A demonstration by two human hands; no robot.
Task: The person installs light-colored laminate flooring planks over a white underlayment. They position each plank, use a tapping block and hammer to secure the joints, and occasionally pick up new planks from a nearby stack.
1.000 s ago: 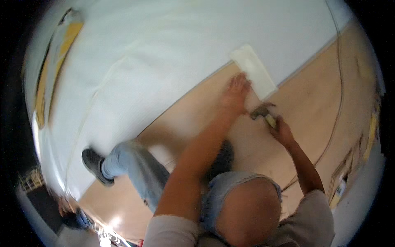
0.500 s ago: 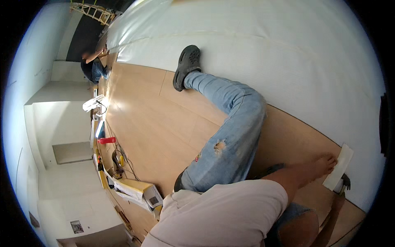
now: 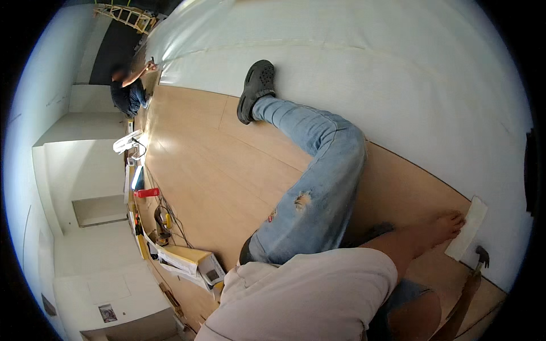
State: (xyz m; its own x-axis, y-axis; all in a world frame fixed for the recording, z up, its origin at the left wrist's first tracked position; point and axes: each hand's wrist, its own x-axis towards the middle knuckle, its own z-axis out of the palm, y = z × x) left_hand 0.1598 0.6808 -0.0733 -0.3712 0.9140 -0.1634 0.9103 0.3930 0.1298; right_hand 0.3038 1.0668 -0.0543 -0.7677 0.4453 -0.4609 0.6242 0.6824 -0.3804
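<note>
My left hand presses its bent fingers against a flat, pale white strip and holds it at the edge of the light-wood floor planks. Lower right, my right hand is closed round the handle of a claw hammer. The hammer's dark head stands just off the strip's lower end, over the white sheeting. My leg in torn blue jeans stretches over the planks, its dark clog lying across the border of planks and sheeting.
At the far left, a co-worker crouches by the sheeting's edge. Along the wall lie an opened plank carton, a power tool, cables, a red container and a bright work lamp. A wooden ladder stands farther back.
The hammer has swung slightly away from the strip's lower end, its head now turned upward. My left hand and the strip stay put. The co-worker's arm has reached outward over the sheeting edge.
</note>
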